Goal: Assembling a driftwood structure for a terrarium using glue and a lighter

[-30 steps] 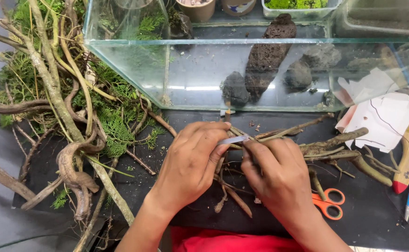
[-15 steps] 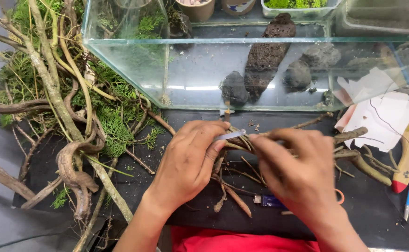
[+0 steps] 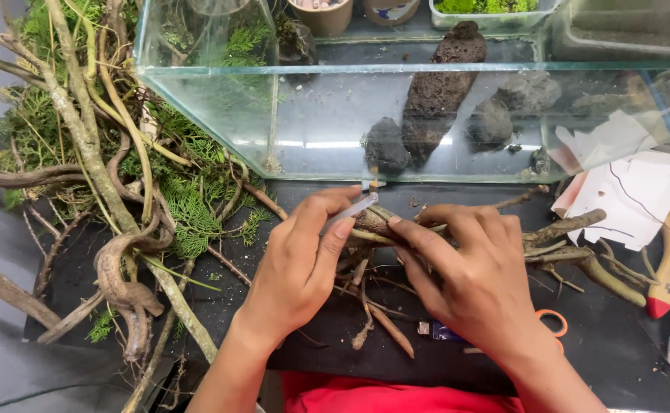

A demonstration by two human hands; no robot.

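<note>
Our left hand [image 3: 300, 264] grip pinches small grey tube [image 3: 352, 208], nozzle at brown driftwood twig [image 3: 373, 224]; right hand [image 3: 469, 279] grip clamps twig. We judge gluing step underway; steady hold needed.

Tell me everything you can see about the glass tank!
The glass tank is a clear, rectangular box with thin, greenish-edged walls and no lid in view. It stands upright on the dark table, just beyond the two hands. Inside, dark rough rocks rest on its bare floor: one tall, several small and rounded. It looks dry. Mossy branches lean against its left side, and white paper scraps lie by its right front corner.
</note>
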